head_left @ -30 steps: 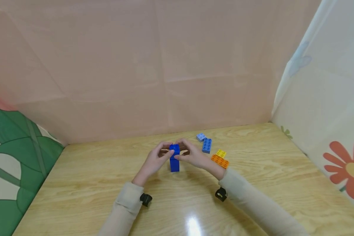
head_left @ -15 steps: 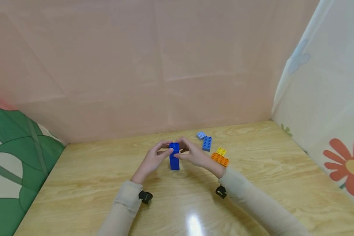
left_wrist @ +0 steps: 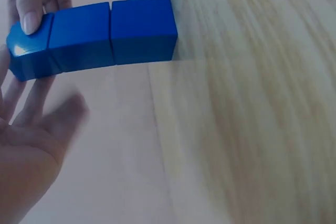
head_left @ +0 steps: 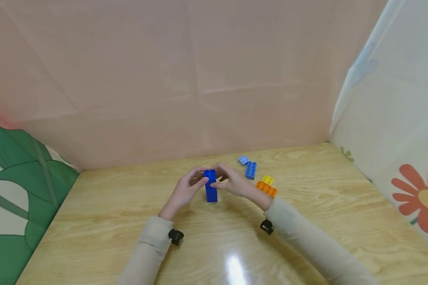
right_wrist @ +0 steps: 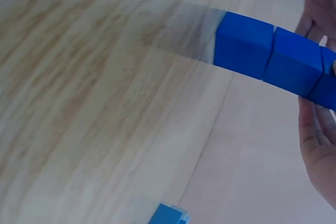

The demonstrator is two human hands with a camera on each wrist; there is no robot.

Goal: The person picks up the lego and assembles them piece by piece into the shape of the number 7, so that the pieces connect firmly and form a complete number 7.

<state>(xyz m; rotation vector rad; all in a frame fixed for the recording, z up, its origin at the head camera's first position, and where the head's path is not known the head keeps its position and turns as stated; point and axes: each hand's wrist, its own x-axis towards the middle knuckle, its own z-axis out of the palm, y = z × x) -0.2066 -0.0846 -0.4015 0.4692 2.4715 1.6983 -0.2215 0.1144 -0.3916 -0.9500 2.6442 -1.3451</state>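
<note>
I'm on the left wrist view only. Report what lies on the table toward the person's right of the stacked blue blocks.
Observer: The head view shows an orange brick to the right of the stack of blue blocks.
Operator: Check right around that brick.
Observer: A smaller yellow brick lies at its far side.
Operator: Now describe the wrist behind the right hand.
Observer: A black device sits there, beside the sleeve cuff.
</note>
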